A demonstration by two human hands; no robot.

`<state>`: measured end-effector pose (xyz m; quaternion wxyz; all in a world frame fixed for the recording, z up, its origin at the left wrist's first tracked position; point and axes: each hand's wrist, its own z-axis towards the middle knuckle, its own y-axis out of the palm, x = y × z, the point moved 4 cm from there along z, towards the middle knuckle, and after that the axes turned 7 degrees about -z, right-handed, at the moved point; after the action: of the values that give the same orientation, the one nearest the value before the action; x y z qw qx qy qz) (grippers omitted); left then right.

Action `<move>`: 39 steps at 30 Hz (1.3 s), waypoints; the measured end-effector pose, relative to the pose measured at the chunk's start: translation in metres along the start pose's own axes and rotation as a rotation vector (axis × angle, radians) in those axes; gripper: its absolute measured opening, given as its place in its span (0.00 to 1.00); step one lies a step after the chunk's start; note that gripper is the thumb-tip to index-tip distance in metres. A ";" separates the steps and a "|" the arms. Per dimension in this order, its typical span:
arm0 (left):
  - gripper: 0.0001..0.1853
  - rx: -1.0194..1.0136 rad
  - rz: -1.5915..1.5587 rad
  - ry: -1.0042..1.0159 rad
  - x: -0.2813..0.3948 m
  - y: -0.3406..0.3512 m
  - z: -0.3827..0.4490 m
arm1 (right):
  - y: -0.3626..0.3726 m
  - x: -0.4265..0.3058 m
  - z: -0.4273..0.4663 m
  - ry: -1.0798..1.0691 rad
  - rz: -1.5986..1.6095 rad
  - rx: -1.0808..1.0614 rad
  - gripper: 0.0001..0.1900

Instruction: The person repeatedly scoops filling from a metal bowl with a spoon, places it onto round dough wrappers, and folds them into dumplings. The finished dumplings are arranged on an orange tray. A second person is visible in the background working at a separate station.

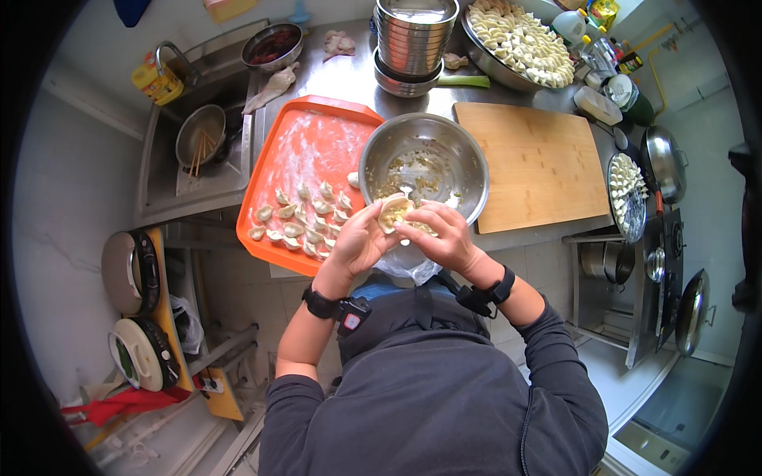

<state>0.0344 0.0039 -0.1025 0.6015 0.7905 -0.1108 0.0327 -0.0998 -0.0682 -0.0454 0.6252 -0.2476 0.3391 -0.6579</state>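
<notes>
A round dumpling wrapper (pixel 393 209) with pale, crumbly filling lies cupped in my left hand (pixel 359 238), over the near edge of a steel mixing bowl (pixel 470 140). The fingertips of my right hand (pixel 443 235) touch the wrapper's right side. Bits of chopped filling cling to the bowl's floor and wall. A metal spoon (pixel 407 189) sits in it, its handle mostly hidden by my hands. To the left, an orange tray (pixel 309 143) dusted with flour carries several folded dumplings (pixel 293 229) in its near half.
Right of the bowl lies a wooden cutting board (pixel 530 166). Stacked steel bowls (pixel 414 41) and a large basin heaped with dumplings (pixel 476 56) stand behind. At the left is a sink (pixel 161 160) holding a bowl with chopsticks (pixel 202 149). A plate of dumplings (pixel 628 184) sits far right.
</notes>
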 end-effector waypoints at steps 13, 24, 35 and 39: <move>0.19 0.079 0.604 0.242 -0.006 0.024 -0.015 | -0.012 0.008 0.016 0.369 0.313 0.132 0.11; 0.22 -0.020 0.732 0.248 0.005 0.039 -0.018 | -0.023 0.016 0.025 0.356 0.352 0.123 0.12; 0.11 0.159 0.920 0.364 0.020 0.019 -0.017 | -0.017 0.018 0.025 0.482 0.581 0.036 0.08; 0.11 0.097 0.902 0.466 0.022 0.028 -0.023 | -0.018 0.019 0.023 0.522 0.647 0.041 0.07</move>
<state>0.0515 0.0161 -0.0653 0.4987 0.6629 -0.3021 0.4697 -0.0959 -0.0903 -0.0190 0.6976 0.0592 0.5333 -0.4749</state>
